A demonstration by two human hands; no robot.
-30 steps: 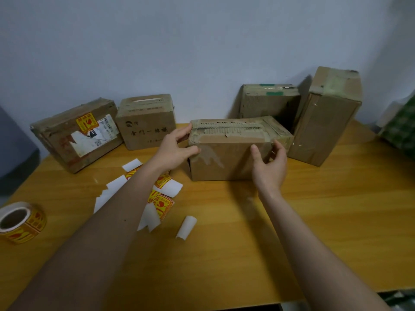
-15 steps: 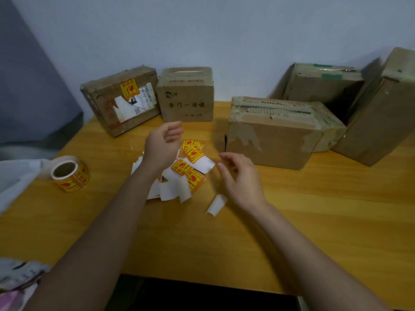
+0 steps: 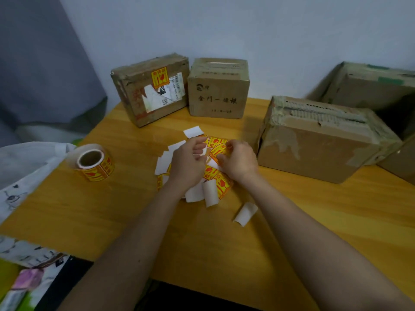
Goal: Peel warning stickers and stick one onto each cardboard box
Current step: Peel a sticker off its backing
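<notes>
At the nine o'clock edge of the wooden surface [image 3: 325, 221] I see the roll of yellow warning stickers [image 3: 95, 163] standing on its side, well apart from my hands. Going right, at eleven o'clock, the box with the torn shipping label [image 3: 155, 90] already wears a yellow warning sticker [image 3: 160, 77] on its front face, so I count that one done. Just beside it, the box with printed characters [image 3: 219, 90] shows no sticker on the faces I can see.

At the centre lies the pile of loose stickers and white backing slips [image 3: 215, 176], with two curled backing pieces [image 3: 244, 213] toward six o'clock of it. My left hand [image 3: 187, 163] is curled over the pile and my right hand [image 3: 239, 161] is curled next to it, fingertips on a yellow sticker [image 3: 216, 150]; I judge both are pinching at that sticker to lift it, but I cannot tell whether it is free of its backing.

At two o'clock the large taped box [image 3: 314, 144] is bare on its front and top, and behind it another box [image 3: 370, 86] also shows no sticker. A further box corner [image 3: 402, 162] at three o'clock is mostly cut off.

My reading: one box labelled, at least three left, with peeling under way.
</notes>
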